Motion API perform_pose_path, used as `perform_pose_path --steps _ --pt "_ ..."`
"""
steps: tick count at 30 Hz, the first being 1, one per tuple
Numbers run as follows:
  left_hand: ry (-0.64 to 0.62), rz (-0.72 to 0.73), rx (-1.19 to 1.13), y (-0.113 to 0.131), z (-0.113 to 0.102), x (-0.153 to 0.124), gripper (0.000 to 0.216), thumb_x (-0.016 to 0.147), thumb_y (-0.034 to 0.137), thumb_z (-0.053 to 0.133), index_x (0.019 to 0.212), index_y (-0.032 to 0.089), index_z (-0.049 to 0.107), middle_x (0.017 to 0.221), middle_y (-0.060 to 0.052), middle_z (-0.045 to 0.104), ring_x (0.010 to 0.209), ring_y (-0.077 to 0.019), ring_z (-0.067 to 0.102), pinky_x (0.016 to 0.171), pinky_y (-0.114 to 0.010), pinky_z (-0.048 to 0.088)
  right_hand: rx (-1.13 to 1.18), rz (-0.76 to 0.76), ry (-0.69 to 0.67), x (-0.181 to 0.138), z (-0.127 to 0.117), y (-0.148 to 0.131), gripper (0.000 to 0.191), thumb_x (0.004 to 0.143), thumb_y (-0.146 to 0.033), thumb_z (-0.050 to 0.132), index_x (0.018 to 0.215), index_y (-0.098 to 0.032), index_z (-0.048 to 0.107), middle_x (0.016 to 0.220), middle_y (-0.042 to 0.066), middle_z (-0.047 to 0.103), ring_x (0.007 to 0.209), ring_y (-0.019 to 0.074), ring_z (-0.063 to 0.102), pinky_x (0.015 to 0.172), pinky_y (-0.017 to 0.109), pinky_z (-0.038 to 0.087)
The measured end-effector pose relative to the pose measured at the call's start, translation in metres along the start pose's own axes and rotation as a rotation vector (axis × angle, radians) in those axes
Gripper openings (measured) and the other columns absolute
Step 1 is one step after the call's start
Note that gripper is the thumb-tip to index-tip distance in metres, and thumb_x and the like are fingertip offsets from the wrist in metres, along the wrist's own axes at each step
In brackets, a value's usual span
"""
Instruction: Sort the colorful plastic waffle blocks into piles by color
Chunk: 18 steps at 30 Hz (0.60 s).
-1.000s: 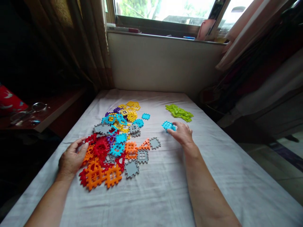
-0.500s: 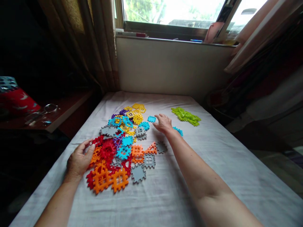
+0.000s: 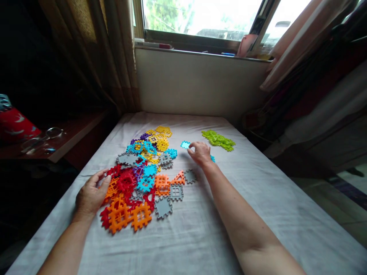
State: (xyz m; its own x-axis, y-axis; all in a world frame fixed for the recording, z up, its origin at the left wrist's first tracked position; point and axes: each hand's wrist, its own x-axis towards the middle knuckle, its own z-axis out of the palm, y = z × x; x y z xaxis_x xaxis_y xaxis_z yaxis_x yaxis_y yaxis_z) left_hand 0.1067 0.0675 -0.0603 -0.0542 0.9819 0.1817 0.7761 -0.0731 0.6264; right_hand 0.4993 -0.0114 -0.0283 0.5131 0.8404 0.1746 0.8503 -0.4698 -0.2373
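Note:
My right hand (image 3: 200,153) reaches to the far middle of the cloth, thumb and fingers pinched on the edge of a light-blue interlocking plastic piece (image 3: 185,144). Another blue piece (image 3: 212,158) is mostly hidden behind that hand. At the left edge of a mixed pile, my left hand (image 3: 91,193) lies with thumb and fingers apart, beside red pieces (image 3: 126,180) and orange window-shaped pieces (image 3: 119,217). Farther up the pile are grey (image 3: 127,158), blue (image 3: 146,184), purple and yellow pieces (image 3: 163,144), all with notched edges.
A heap of lime-green pieces (image 3: 218,140) lies on the cloth-covered table (image 3: 195,236) at the far right. On a dark side table at left stand a red patterned object (image 3: 17,124) and a pair of glasses (image 3: 54,133). A wall and window close off the far side.
My right hand has closed on the light-blue piece and drawn it slightly right, toward the green heap. My left hand stays by the pile. The whole view has shifted a little.

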Motion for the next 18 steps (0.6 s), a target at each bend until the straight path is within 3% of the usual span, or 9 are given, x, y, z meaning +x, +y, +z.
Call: perform_pose_path --steps 4,9,14,18 --pt "-0.035 -0.035 0.011 0.006 -0.003 -0.002 0.038 0.085 0.04 0.057 0.117 0.026 0.07 0.111 -0.005 0.074 0.086 -0.0183 0.066 0.08 -0.029 0.05 0.042 0.222 0.11 -0.026 -0.02 0.048 0.025 0.088 -0.038 0.058 0.105 -0.028 0.075 0.115 0.007 0.072 0.11 0.0265 0.062 0.093 0.04 0.045" --pt "0.021 0.031 -0.006 0.002 0.0 0.0 0.036 0.083 0.042 0.058 0.112 0.027 0.072 0.101 -0.003 0.075 0.079 -0.0174 0.064 0.075 -0.029 0.05 0.034 0.44 0.026 -0.046 -0.032 0.093 0.027 0.083 -0.039 0.059 0.1 -0.029 0.077 0.104 0.005 0.076 0.1 0.0251 0.067 0.084 0.035 0.048" --pt "-0.009 -0.001 0.038 0.003 -0.001 0.001 0.039 0.083 0.044 0.057 0.115 0.026 0.071 0.1 -0.003 0.074 0.077 -0.0173 0.063 0.072 -0.028 0.05 -0.028 0.423 -0.13 -0.048 -0.039 0.089 0.027 0.083 -0.038 0.058 0.099 -0.029 0.078 0.103 0.006 0.077 0.1 0.026 0.069 0.083 0.036 0.048" --pt "-0.02 -0.028 0.036 0.01 -0.004 -0.001 0.038 0.083 0.042 0.058 0.114 0.026 0.072 0.101 -0.003 0.074 0.078 -0.0176 0.064 0.073 -0.028 0.051 -0.086 0.362 -0.068 -0.049 -0.046 0.068 0.029 0.087 -0.04 0.056 0.103 -0.028 0.078 0.112 0.009 0.075 0.109 0.0293 0.066 0.087 0.04 0.048"
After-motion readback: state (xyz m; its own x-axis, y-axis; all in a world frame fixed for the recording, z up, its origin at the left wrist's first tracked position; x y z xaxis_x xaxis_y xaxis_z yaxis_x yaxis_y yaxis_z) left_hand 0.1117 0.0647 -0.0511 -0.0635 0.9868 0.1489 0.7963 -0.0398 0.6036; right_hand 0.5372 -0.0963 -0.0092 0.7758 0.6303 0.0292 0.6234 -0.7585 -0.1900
